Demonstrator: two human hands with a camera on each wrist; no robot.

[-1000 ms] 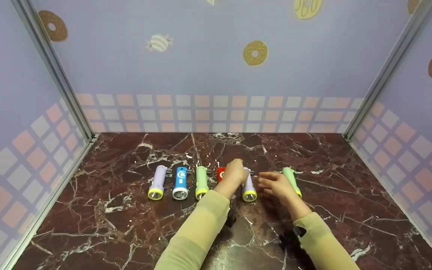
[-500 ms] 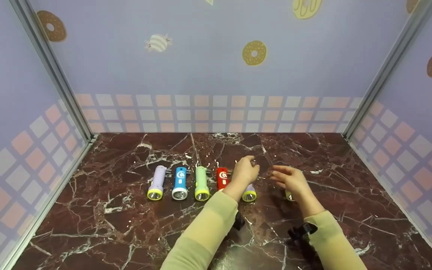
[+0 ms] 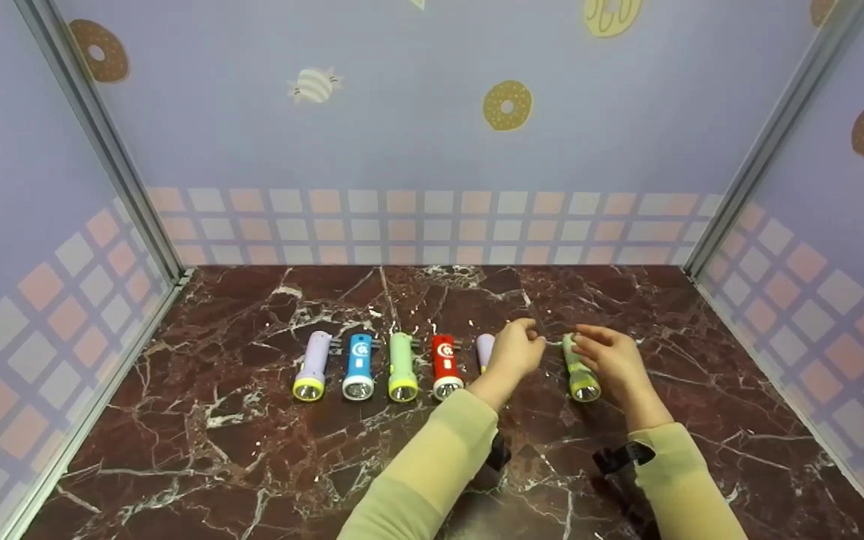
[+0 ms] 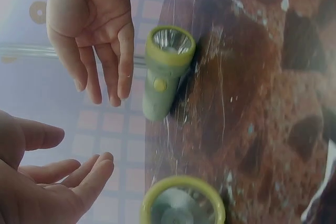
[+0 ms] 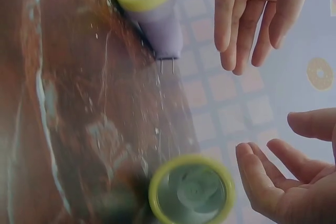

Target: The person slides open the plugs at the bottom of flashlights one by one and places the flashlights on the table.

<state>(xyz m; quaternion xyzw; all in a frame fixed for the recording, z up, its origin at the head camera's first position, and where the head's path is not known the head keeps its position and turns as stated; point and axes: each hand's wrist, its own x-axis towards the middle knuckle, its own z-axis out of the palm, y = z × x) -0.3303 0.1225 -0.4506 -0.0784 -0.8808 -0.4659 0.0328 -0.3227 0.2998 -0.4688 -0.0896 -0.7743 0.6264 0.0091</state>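
Observation:
My left hand (image 3: 513,352) hovers over a purple flashlight (image 3: 484,346) and hides most of it in the head view. The fingers are loosely bent and hold nothing. Beside the green flashlight at the right end of the row (image 3: 580,371), my right hand (image 3: 613,361) hangs with fingers spread, overlapping its edge. In the left wrist view this green flashlight (image 4: 163,80) lies below the right hand's fingertips, apart from them. The right wrist view shows the purple flashlight (image 5: 160,32) with two metal prongs at its tail. Both palms face each other across a gap.
Left of my hands lie a red flashlight (image 3: 445,364), another green flashlight (image 3: 402,364), a blue flashlight (image 3: 359,364) and another purple flashlight (image 3: 316,364), lenses toward me. They rest on a dark red marbled table (image 3: 252,450). Patterned panels (image 3: 432,150) wall in the back and sides.
Both hands have moved to the right. The left hand has uncovered the red flashlight and now covers the nearer purple one; the right hand has passed over the green flashlight, leaving it mostly uncovered.

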